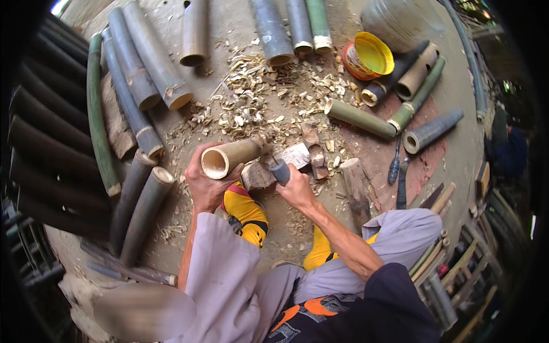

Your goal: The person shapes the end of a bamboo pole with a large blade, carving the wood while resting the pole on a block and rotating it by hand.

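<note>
A short, pale bamboo tube [240, 154] lies slanted in my left hand [203, 177], its hollow cut end facing me. My left fingers wrap round its left side. My right hand [297, 188] is closed round the dark grey handle [280, 171] of a bladed tool, whose blade shows only in part near the tube's far end. Whether the blade touches the bamboo I cannot tell. Under the tube and tool sits a wooden block [258, 175], beside my yellow-socked foot [246, 211].
Wood shavings [246, 103] litter the floor ahead. Several bamboo tubes [154, 54] lie around me. At the far right stands a yellow and red bucket [369, 56]. Hand tools [394, 166] rest on a reddish mat [429, 166]; a short log [355, 188] lies by my right knee.
</note>
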`<state>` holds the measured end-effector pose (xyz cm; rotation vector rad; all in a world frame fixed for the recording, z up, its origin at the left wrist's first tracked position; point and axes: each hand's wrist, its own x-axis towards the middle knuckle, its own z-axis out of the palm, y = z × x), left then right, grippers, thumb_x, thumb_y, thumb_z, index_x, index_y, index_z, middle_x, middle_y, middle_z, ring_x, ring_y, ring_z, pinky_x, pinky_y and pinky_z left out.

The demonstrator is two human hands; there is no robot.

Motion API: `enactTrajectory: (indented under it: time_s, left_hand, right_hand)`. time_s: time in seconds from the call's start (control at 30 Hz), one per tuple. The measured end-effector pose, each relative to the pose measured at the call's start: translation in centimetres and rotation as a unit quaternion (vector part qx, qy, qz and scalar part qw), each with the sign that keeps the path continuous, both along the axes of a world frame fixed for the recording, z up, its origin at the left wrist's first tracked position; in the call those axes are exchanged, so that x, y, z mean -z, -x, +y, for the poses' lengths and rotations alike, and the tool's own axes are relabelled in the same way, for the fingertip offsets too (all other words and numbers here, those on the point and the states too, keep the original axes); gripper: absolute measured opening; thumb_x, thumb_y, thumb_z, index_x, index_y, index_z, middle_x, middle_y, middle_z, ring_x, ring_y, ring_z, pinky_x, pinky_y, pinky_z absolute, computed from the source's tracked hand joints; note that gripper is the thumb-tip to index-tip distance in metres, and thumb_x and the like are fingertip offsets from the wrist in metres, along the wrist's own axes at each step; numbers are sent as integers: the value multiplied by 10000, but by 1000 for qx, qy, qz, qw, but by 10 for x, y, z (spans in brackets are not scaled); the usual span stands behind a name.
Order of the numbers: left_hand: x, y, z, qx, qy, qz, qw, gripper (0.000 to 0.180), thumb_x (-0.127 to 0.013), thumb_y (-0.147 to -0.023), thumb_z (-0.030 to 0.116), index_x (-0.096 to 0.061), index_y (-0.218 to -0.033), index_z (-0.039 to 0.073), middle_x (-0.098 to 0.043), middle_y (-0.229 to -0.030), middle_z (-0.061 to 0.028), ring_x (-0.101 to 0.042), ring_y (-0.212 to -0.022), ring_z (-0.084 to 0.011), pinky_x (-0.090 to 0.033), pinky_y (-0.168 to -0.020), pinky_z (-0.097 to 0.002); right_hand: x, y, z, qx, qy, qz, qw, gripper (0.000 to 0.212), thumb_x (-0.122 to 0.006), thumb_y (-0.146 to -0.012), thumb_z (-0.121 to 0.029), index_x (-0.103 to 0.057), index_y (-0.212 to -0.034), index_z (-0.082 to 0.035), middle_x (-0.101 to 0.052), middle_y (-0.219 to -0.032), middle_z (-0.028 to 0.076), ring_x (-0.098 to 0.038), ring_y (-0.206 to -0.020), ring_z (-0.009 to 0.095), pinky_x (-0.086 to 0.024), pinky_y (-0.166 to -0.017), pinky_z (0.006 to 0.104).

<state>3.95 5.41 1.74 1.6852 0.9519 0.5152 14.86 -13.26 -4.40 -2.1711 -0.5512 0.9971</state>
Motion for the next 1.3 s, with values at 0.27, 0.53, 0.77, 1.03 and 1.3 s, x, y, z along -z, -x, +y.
enactTrajectory:
  time_s: [0.27, 0.53, 0.77, 1.03, 1.3]
  left_hand:
    - [64, 6, -23, -45, 64, -153, 985, 521, -772, -702, 33, -538, -1167, 25, -606, -1093, -106, -597, -999, -213, -484, -896, -332]
    - [40, -21, 47, -208, 326, -253, 887, 392, -548, -920, 335, -543, -1215, 77, -585, -1038, -61, -587, -953, -205, -488, -872, -368]
    - [45, -41, 22, -106, 592, -157, 783, 604, -653, -797, 477, -454, -1115, 3, -572, -837, -138, -603, -695, -226, -549, -597, -371]
    - [26, -3, -14, -82, 704, -159, 687, 684, -608, -840, 485, -430, -1220, -56, -555, -1103, -204, -577, -1013, -319, -572, -789, -418]
    - [-27, 6, -5, -11, 157, -168, 973, 673, -787, -673, 8, -463, -1264, 24, -592, -1141, -131, -596, -1048, -199, -505, -902, -337]
  right_hand:
    - [-55, -57, -78, 173, -89, -259, 946, 355, -637, -786, -196, -511, -1045, 11, -562, -861, 170, -574, -762, 280, -467, -676, 424]
    - [9, -125, -168, 194, 147, -396, 885, 523, -703, -716, -128, -459, -1157, 12, -557, -1049, 271, -557, -956, 435, -446, -830, 476]
    - [11, -121, -167, 149, 189, -409, 880, 599, -739, -745, -205, -464, -1254, -49, -517, -1153, 204, -494, -1072, 392, -422, -869, 478]
    - [-18, -27, -192, 99, 370, -148, 912, 872, -749, -710, -216, -248, -1417, -114, -456, -1268, 253, -425, -1201, 436, -379, -966, 529]
    - [3, -46, -212, 95, 272, -116, 951, 837, -773, -628, -247, -313, -1295, -33, -580, -1066, 322, -566, -1009, 470, -455, -868, 512]
